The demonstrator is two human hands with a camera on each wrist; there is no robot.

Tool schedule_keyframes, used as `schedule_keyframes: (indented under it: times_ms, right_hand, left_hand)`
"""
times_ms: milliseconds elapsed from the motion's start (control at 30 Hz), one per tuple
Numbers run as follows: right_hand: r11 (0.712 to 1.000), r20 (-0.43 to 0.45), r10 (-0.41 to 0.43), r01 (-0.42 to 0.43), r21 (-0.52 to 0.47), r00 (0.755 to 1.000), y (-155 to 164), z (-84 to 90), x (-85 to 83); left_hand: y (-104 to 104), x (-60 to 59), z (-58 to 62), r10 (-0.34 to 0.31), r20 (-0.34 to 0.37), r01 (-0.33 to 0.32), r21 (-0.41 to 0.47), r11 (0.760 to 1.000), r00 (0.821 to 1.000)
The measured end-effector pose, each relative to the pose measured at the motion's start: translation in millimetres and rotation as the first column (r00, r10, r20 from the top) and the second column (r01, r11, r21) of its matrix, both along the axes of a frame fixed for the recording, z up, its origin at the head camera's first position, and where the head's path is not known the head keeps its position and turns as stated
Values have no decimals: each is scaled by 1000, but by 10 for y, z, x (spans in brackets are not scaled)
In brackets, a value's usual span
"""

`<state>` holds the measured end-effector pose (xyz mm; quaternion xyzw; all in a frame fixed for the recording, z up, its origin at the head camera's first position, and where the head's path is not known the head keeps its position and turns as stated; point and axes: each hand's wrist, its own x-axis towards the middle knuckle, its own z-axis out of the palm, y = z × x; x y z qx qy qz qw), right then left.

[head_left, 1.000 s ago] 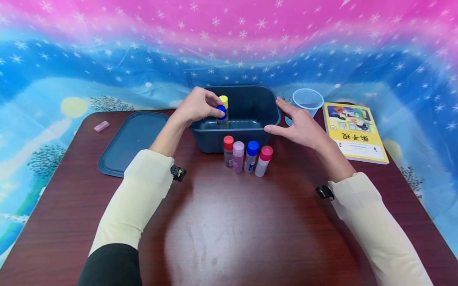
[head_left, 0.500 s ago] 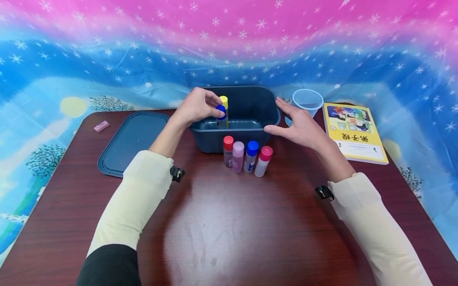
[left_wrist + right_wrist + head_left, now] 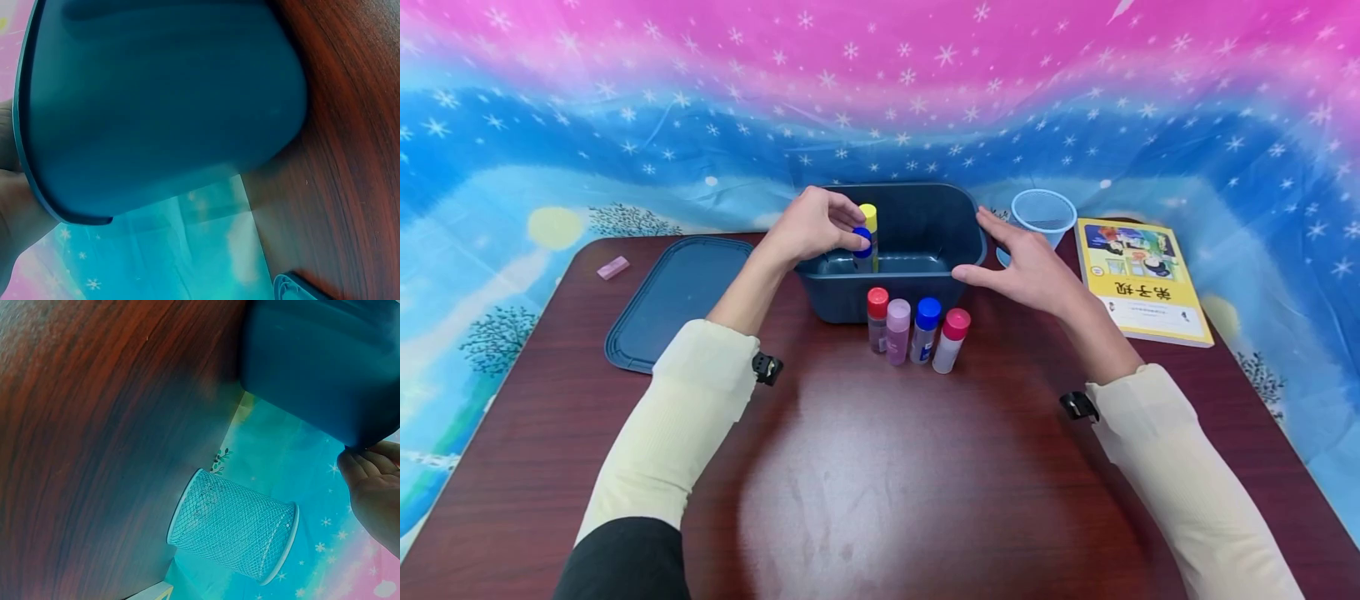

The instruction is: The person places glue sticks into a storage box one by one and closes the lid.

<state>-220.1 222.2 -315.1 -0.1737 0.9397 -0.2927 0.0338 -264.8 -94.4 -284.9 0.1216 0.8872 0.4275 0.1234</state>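
Blue-capped bottle [image 3: 863,248]: small, upright, upper centre of the head view, inside the dark blue plastic bin [image 3: 958,218] at its left end, just beside a yellow-capped bottle [image 3: 869,223] already standing there. Left hand [image 3: 808,223]: fingers [image 3: 848,240] curled round the blue cap from above, a grip that keeps the bottle vertical, apparently so it stands tight against its neighbour. Left wrist view shows only the bin's outer wall, table edge and part of the hand.

Right hand [image 3: 1028,265]: fingers spread and straight, thumb near the bin's right rim, holding nothing; seemingly placed to steady the bin. Right wrist view shows fingertips at the rim; contact cannot be confirmed.

Row of four bottles on the table [image 3: 880,500], directly below the bin, close together: red cap [image 3: 877,317], pale pink cap [image 3: 898,330], blue cap [image 3: 927,328], magenta cap [image 3: 952,338].

Bin lid [image 3: 677,296]: dark blue, flat, left of the bin.
Mesh cup [image 3: 1042,213]: light blue, right of the bin.
Yellow booklet [image 3: 1138,279]: far right.
Pink eraser [image 3: 613,267]: far left.
Starred blue-and-pink cloth [image 3: 625,100]: backdrop.
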Motion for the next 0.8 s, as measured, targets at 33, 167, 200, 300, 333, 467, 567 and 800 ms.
schedule_keyframes:
  times_ms: [33,167,200,300,333,467,567,800]
  right_hand:
    - [1000,-3,0,0,0,1000,1,0,0]
    - [1000,-8,0,1,4,1000,5,-2,1]
    - [1000,-9,-1,1,5,1000,6,-3,2]
    - [1000,-5,-2,2,6,1000,6,-7,8]
    - [1000,-3,-3,3,6,1000,6,-10,9]
    - [1000,-4,-2,2,3,1000,9,-19,15]
    - [1000,-5,-2,2,-2,1000,12,-25,17]
    - [1000,-4,-7,7,-15,1000,3,-27,6]
  left_hand:
    - [-2,5,3,-4,-1,4,-2,1000,1000]
    - [-10,15,7,-21,-15,21,-9,1000,1000]
    - [-12,18,10,-23,-18,22,-13,1000,1000]
    - [-25,35,16,-17,-31,16,-22,1000,999]
    - [-30,45,20,-13,-35,12,-23,1000,999]
    - [-57,83,37,-4,-59,2,-32,999,998]
    - [-78,116,53,-13,-74,10,-37,999,997]
    - [-140,203,70,-68,-100,66,-15,998,993]
